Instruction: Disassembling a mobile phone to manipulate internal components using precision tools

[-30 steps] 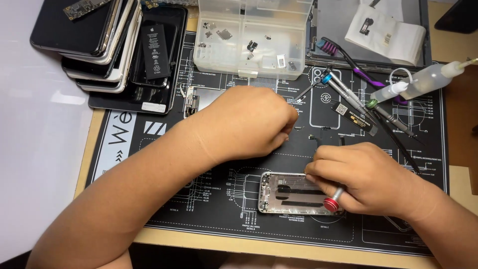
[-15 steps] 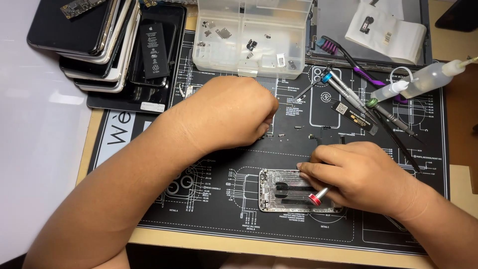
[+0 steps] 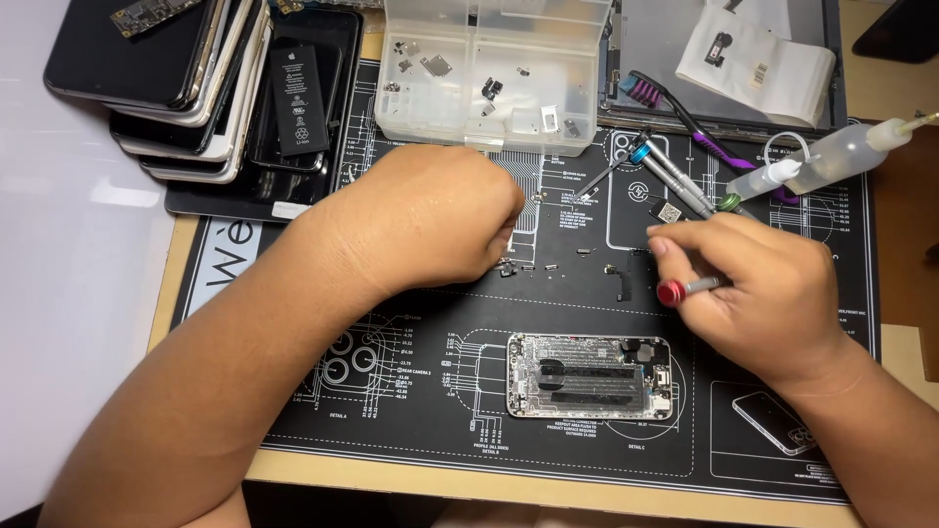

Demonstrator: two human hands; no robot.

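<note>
The opened phone shell (image 3: 590,376) now lies bare on the black mat (image 3: 411,411); the right hand (image 3: 758,288) has lifted off it, fingers clamped on a red-capped screwdriver (image 3: 685,289). The left hand (image 3: 435,220) has slid left, curled over small loose parts (image 3: 528,266), its fingertips hidden, so work moves from shell to parts.

My left hand (image 3: 445,217) is curled into a loose fist, knuckles up; my right hand (image 3: 758,284) seems pinched shut, 2 forearms angling inward.
</note>
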